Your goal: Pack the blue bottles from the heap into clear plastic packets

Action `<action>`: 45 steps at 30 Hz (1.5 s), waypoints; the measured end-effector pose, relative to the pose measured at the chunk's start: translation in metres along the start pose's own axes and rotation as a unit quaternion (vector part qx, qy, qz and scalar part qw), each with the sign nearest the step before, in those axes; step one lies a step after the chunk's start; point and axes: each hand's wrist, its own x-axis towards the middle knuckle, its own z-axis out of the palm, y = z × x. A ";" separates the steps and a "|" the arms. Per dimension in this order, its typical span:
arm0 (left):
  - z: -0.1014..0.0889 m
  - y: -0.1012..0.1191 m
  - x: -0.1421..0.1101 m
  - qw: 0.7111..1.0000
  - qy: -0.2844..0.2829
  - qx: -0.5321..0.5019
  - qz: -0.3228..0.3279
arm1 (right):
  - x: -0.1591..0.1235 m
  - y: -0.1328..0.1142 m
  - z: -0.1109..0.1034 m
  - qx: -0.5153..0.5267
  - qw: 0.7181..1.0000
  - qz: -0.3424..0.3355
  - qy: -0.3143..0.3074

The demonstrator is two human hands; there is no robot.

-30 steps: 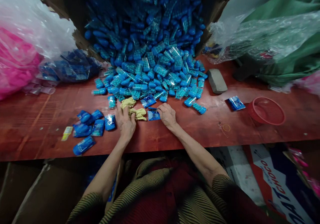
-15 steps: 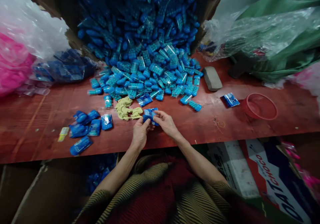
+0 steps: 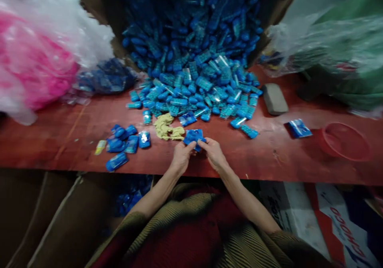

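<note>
Between my two hands, near the table's front edge, is a small blue packet (image 3: 194, 135). My left hand (image 3: 182, 156) pinches its lower left side, and my right hand (image 3: 213, 153) pinches the lower right, thumbs close together. Just left of it lies a lump of yellow-green putty-like stuff (image 3: 165, 127). Another blue packet (image 3: 187, 118) rests behind. A big heap of clear bottles with blue caps and blue beads (image 3: 191, 88) spills toward me. Farther left sits a group of filled blue packets (image 3: 122, 144).
A grey block (image 3: 274, 99), a stack of blue packets (image 3: 298, 128) and a red plastic basket (image 3: 344, 141) stand right on the red table (image 3: 74, 148). Pink and clear bags (image 3: 38, 60) are at left, a green sack (image 3: 350, 52) at right. Cartons (image 3: 338, 220) lie below.
My right hand has shifted down the packet, so both hands now pinch its near edge side by side. The camera view has turned left, moving the scene rightward.
</note>
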 end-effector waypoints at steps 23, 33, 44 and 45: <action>-0.002 0.003 0.001 0.996 -0.026 -0.010 -0.088 | 0.007 0.020 -0.008 -0.233 0.961 -0.140 0.048; -0.008 0.006 -0.001 0.984 -0.002 -0.041 -0.173 | 0.004 -0.048 -0.079 -0.616 0.724 -0.195 0.242; -0.004 0.006 -0.006 0.958 0.041 -0.116 -0.257 | -0.007 -0.024 -0.100 -0.571 0.773 -0.223 0.161; -0.004 0.005 -0.006 0.958 0.046 -0.114 -0.259 | -0.013 -0.023 -0.093 -0.543 0.795 -0.237 0.129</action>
